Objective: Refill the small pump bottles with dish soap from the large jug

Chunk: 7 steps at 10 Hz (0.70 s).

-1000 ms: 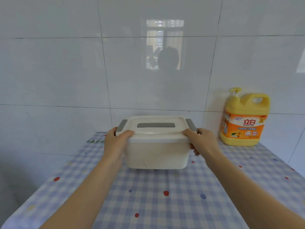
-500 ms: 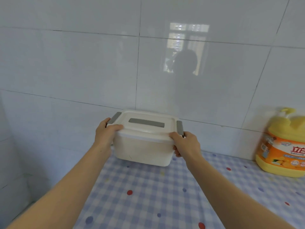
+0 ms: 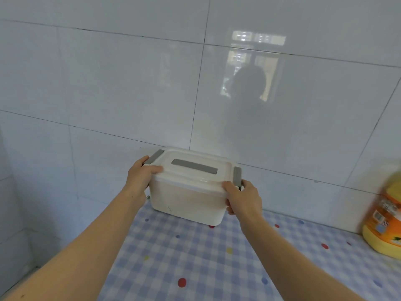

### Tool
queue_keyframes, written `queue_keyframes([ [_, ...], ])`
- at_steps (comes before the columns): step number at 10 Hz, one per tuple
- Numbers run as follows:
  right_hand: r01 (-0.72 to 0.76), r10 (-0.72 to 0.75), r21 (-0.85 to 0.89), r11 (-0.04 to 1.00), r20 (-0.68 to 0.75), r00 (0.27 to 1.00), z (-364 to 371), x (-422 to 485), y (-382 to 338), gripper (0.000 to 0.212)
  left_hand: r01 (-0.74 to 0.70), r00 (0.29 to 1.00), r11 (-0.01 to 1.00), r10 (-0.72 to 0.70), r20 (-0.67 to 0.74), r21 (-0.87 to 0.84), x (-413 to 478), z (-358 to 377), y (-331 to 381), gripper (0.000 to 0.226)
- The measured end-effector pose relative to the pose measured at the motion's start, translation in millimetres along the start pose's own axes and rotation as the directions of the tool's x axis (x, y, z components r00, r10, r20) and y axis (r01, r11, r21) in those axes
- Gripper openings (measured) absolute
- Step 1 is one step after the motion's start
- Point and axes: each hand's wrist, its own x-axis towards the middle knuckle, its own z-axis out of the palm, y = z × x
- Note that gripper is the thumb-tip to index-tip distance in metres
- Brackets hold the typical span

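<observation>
On the checked table point(image 3: 195, 257), the left hand point(image 3: 138, 177) and right hand point(image 3: 243, 198) clasp opposite ends of a lidded white container point(image 3: 188, 198), fingers wrapped over its rim; the yellow jug point(image 3: 384, 220), blurred, stands far right against the tiled wall point(image 3: 108, 83).

Both bare forearms reach forward from the bottom corners, the left from about 7 o'clock and the right from about 5 o'clock, converging toward the centre. The left hand point(image 3: 141, 178) sits at about 10 o'clock of the centre, thumb laid flat on top and pointing toward 3 o'clock, fingers curled around the far side out of sight. The right hand point(image 3: 244, 197) lies at about 3 o'clock of the left, thumb pointing toward 10 o'clock, fingers wrapped under and bent. Both wrists are straight and both hands are clamped.
</observation>
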Motion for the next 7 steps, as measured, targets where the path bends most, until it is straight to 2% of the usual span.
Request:
queue_keyframes([
  [2, 0.075, -0.076, -0.029, 0.997, -0.028, 0.997, 5.7, 1.3, 6.0, 0.018, -0.048, 0.999, 0.998, 0.048, 0.012, 0.031, 5.3, -4.6, -9.3, 0.062],
  [4, 0.067, -0.066, -0.086, 0.994, 0.012, 0.998, 2.5, 2.6, 6.1, 0.020, -0.113, 0.993, 0.992, 0.114, -0.022, 0.064, -1.3, 1.2, -12.0, 0.065],
  [5, 0.051, -0.043, -0.113, 0.992, 0.072, 0.997, -1.2, 3.0, 2.7, 0.022, -0.189, 0.978, 0.959, 0.203, -0.047, 0.209, -6.2, 6.2, -10.5, 0.063],
  [6, 0.014, 0.005, -0.128, 0.992, 0.150, 0.989, -10.9, 1.6, -1.6, 0.039, -0.264, 0.944, 0.865, 0.322, -0.067, 0.427, -12.8, 9.4, -7.3, 0.060],
  [7, -0.071, 0.090, -0.131, 0.989, 0.147, 0.985, -22.9, 1.0, 2.9, 0.061, -0.270, 0.927, 0.775, 0.370, -0.064, 0.572, -16.4, 8.6, -5.7, 0.061],
])
